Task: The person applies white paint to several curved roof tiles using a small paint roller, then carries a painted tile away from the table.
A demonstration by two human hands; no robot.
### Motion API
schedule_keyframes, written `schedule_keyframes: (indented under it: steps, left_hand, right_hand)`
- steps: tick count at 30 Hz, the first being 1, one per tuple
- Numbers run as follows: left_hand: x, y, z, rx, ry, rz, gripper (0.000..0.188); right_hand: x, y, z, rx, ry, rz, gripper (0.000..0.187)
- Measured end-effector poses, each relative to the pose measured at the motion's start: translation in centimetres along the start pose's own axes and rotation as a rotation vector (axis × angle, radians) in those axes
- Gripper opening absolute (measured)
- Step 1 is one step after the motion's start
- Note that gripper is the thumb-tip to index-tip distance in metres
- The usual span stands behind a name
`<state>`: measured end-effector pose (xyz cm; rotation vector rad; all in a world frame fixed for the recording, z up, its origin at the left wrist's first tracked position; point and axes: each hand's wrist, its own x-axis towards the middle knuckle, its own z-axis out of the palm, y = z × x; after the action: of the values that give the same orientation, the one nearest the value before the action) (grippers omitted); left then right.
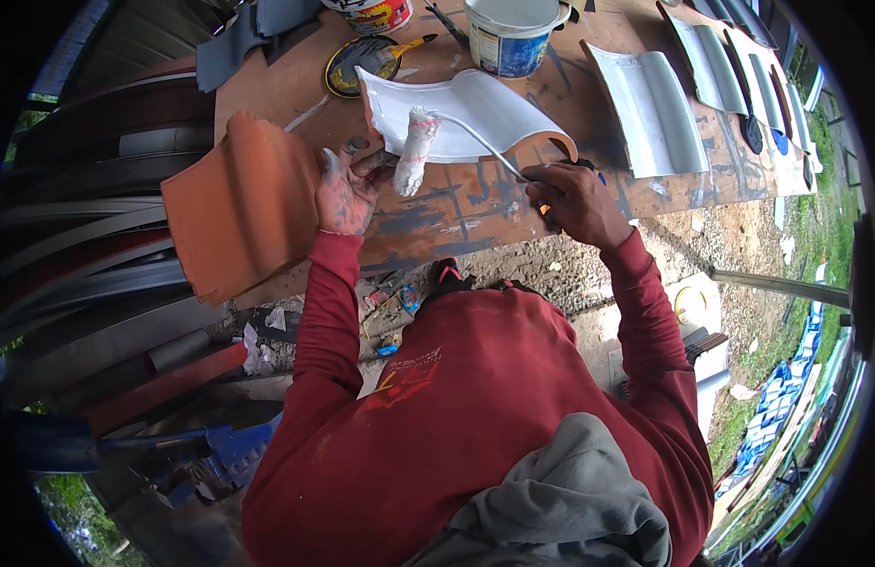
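A paint roller with a small fluffy white sleeve (417, 156) and a long bent wire is gripped in my right hand (579, 203), fingers wrapped round its handle. The roller sleeve hangs over the near left edge of a curved roof tile (475, 109), whose top is coated white and whose cut edge shows orange clay. My left hand (348, 189), smeared with grey paint, is palm up by that tile's left end. Its thumb and fingers are apart; whether the fingertips touch the tile is unclear. Left of this hand lies a stack of unpainted orange tiles (244, 203).
Behind the tile stand a white paint bucket (509, 42) and a second tub (369, 14). A yellow brush (409, 45) rests on a paint-smeared lid (348, 76). White-coated tiles (650, 109) line the right of the paint-streaked wooden table (513, 213). Dark roof panels are stacked at left.
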<state>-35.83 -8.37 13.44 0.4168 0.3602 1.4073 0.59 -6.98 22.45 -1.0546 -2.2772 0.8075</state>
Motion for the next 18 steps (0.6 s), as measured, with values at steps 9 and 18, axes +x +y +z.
schedule_keyframes:
  steps: [9, 18]
  left_hand:
    - [-0.7, -0.6, 0.8, 0.049, 0.064, 0.045, 0.05]
    - [-1.0, 0.0, 0.3, 0.069, 0.054, 0.04, 0.052]
  right_hand:
    - [-6.3, 5.9, -7.5, -0.234, 0.005, 0.149, 0.025]
    - [-1.4, 4.4, -5.7, -0.163, -0.055, 0.061, 0.024]
